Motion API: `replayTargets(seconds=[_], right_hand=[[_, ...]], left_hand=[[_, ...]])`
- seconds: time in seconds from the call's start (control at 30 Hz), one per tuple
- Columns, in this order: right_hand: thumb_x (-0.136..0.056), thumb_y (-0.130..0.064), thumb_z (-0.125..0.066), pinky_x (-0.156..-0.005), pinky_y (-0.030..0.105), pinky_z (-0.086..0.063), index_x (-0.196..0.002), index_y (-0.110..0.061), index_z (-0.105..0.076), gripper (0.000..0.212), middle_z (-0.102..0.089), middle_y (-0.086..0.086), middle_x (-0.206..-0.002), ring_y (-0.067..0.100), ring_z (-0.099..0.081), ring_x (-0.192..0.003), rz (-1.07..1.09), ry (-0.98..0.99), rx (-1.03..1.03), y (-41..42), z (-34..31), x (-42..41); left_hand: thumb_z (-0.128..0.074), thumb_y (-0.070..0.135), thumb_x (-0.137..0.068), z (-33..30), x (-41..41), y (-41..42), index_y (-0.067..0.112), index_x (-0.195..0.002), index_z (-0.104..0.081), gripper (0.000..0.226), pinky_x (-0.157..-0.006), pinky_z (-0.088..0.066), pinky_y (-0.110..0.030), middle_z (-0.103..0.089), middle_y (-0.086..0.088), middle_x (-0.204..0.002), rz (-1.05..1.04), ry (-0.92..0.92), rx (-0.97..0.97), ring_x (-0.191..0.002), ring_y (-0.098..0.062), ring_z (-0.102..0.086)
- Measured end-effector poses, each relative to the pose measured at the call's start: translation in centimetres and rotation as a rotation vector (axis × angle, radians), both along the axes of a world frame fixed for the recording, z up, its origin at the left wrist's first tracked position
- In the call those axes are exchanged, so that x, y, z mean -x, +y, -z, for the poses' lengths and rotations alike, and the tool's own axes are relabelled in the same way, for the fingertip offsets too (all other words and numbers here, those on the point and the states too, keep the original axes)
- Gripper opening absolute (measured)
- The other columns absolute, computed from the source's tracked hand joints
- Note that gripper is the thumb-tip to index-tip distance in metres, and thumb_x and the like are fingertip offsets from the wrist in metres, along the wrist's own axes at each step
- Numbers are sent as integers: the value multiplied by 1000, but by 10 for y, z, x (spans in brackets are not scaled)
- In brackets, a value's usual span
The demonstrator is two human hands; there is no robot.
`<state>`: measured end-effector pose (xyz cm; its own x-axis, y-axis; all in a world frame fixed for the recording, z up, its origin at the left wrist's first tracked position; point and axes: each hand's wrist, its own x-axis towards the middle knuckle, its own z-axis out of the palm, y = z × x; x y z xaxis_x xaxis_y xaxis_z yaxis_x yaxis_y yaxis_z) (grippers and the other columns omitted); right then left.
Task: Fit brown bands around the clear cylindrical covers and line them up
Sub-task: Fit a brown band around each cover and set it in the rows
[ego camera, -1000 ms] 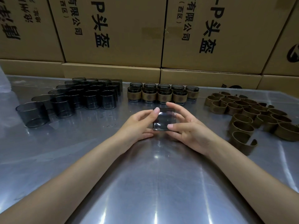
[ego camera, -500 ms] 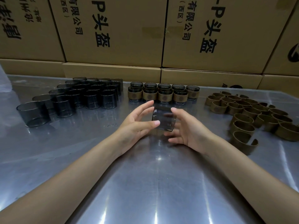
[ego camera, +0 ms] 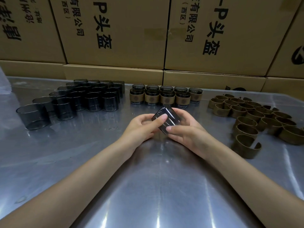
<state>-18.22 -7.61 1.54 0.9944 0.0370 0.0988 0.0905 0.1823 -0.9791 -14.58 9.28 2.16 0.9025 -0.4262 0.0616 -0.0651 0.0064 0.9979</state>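
Observation:
Both hands hold one smoky clear cylindrical cover [ego camera: 169,118] tilted on its side above the middle of the steel table [ego camera: 148,186]. My left hand [ego camera: 141,127] grips it from the left with the thumb across its side. My right hand [ego camera: 187,134] cups it from the right, thumb on its lower edge. No band is on this cover. Several bare covers [ego camera: 85,99] stand in rows at the back left. Several banded covers [ego camera: 166,96] stand lined up at the back centre. Loose open brown bands [ego camera: 256,117] lie in a heap at the right.
Stacked cardboard boxes [ego camera: 115,33] with printed characters wall off the far edge of the table. A single bare cover [ego camera: 33,116] stands nearest at the far left. One open band [ego camera: 246,146] lies closest to my right forearm.
The cover has been turned from upright onto a tilt between my hands, and both hands have closed in around it, the thumbs shifting over its side.

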Motion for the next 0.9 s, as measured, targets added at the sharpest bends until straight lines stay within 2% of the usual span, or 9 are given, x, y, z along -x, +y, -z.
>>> replayTargets(seconds=[0.17,0.23,0.33,0.4,0.53,0.6,0.7,0.8,0.9], right_hand=[[-73,-14,-76,-93,33,-53,-122,-13,-61,52,-67,6,-120,23,-65,-112,36,-58,94,7,-2,4],[-74,-12,-81,-92,26,-52,-122,-17,-59,53,-66,3,-119,17,-62,-114,155,-104,268,8,-1,5],[-71,-6,-82,-81,7,-46,-120,-19,-52,59,-59,0,-121,9,-57,-109,278,-162,483,11,0,6],[-72,-7,-81,-78,7,-46,-119,-19,-48,59,-53,3,-124,9,-55,-109,304,-172,569,13,2,5],[-74,-16,-78,-91,31,-52,-119,-21,-45,56,-56,2,-121,16,-59,-108,316,-124,689,17,5,4],[-75,-19,-77,-94,35,-51,-122,-22,-43,58,-55,3,-124,16,-58,-109,313,-104,723,17,5,4],[-76,-21,-75,-100,29,-43,-135,-21,-36,71,-43,-3,-132,15,-46,-122,276,-79,767,18,4,4],[-81,-18,-65,-96,24,-27,-141,-21,-35,67,-37,-5,-133,12,-28,-130,418,-129,873,19,2,11],[-84,-20,-58,-102,33,-26,-138,-22,-37,58,-38,-1,-135,18,-25,-128,709,-170,1284,12,-2,25]], left_hand=[[-83,24,-71,7,-5,6,12,-121,-63,55,-104,-46,-43,-71,-7,-116,27,-48,153,-113,-22,-65],[-80,18,-74,9,-7,7,14,-118,-64,47,-99,-48,-35,-70,-6,-117,73,-104,136,-114,-20,-64],[-74,5,-78,10,-7,5,15,-121,-60,47,-91,-48,-17,-68,1,-119,107,-214,35,-113,-7,-63],[-71,1,-81,12,-9,3,13,-124,-57,47,-90,-47,-14,-66,2,-120,128,-256,-39,-111,-4,-62],[-65,14,-90,13,-11,-1,16,-131,-50,43,-91,-51,-30,-61,-3,-124,141,-264,-190,-115,-16,-59],[-64,21,-91,13,-11,-3,18,-141,-41,55,-99,-49,-35,-56,2,-132,132,-256,-240,-123,-16,-53],[-65,30,-90,12,-9,-3,21,-154,-14,83,-103,-40,-19,-39,13,-138,119,-220,-249,-130,-3,-39],[-62,34,-90,11,-7,-2,23,-153,-17,78,-86,-38,-2,-39,15,-137,119,-194,-193,-126,3,-39],[-56,38,-91,8,-5,-2,24,-152,-24,70,-82,-35,1,-39,18,-135,94,-173,-142,-116,12,-41]])
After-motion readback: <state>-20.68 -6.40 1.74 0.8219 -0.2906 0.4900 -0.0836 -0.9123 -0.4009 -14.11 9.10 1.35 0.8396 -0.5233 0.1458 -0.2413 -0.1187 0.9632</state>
